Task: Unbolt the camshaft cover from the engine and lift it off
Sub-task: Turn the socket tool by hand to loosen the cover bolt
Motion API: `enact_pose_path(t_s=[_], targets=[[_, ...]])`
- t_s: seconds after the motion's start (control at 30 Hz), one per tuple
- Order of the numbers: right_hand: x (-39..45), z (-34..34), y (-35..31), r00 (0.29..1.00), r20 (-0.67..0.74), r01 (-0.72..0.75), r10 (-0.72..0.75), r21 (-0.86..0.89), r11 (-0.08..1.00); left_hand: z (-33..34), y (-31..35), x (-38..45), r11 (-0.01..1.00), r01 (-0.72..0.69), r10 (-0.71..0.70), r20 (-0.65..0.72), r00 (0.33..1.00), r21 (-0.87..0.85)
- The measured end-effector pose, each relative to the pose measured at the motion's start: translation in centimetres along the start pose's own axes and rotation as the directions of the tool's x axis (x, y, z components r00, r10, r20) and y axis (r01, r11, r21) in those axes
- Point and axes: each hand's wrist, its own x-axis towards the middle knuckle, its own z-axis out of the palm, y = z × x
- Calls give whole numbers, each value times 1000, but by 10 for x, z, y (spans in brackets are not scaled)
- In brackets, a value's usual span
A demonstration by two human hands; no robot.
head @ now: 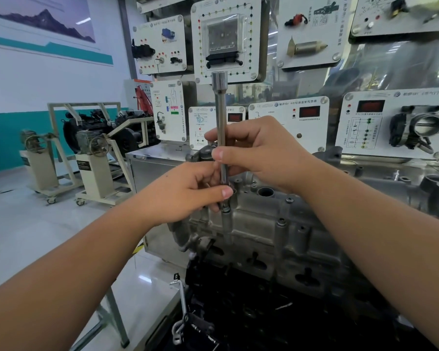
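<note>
A grey cast-aluminium camshaft cover (276,224) sits on top of the engine at centre. A long chrome extension bar (221,117) stands upright over the cover's left end, its square-drive head at the top. My right hand (254,153) grips the bar's middle with fingers and thumb curled round it. My left hand (188,191) pinches the bar's lower end where a socket (226,219) sits on a bolt at the cover's edge. Two bolt heads (289,200) show on the cover's top face.
White training panels (226,39) with sensors and a throttle body (421,127) hang right behind the engine. A steel cabinet (157,168) stands at the left. Engines on wheeled stands (94,153) sit further left on the glossy floor. Black hoses and a metal pipe (180,312) lie below.
</note>
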Motion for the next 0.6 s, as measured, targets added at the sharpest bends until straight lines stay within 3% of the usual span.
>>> enact_pose_path(t_s=[0.27,0.4,0.6], targets=[[2,3,2,992,-92,81,-82,-22,997,-1,0,2,999,25,-24,15,1000,-29],[2,1,-1,998,-41,56,-57,-33,998,-4,-2,2,999,24,-20,65,998,-48],[0,-1,-2,1000,7,13,-13,54,998,2,-1,3,1000,-2,2,-11,1000,18]])
